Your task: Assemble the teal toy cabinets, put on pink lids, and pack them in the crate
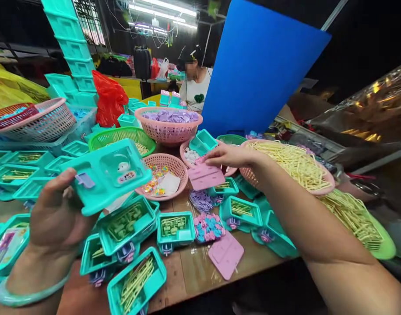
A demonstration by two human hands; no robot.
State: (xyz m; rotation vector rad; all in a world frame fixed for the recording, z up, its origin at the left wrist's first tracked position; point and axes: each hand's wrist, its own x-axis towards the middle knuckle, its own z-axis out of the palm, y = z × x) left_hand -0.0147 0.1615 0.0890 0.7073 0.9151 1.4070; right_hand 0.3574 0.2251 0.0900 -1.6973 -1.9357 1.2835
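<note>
Panel (98,175), teal, raised at left above the table; left hand (58,214) grips its near-left end, thumb on the face just beside a lilac piece (85,179). Right hand (225,156) at centre, fingers closed on the upper edge of a pink plate (207,176); thumb hidden.

Surroundings crowded. Open teal box (176,227) and others like it hold pale yellow sticks, on the wooden table (174,271). Second pink plate (226,256) lies flat near the front edge, just beside a heap of pink and blue pieces (209,227); purple pieces (200,200) behind that. Pink basket (184,183) of multicoloured bits between the hands; larger basket (169,127) of lilac pieces behind.

Obstructions: teal panel covers part of a green basket (98,141); right forearm crosses in front of teal boxes and the stick-filled basket (328,186). Tall blue board (262,65) blocks the rear right, overlapping a seated person (198,83). Red bag (110,98) beside stacked teal bins (69,39).

Markings: white animal figure and small sticker (126,177) on the panel; sticker's lettering too small to read. Dark green motif on the person's white top.
</note>
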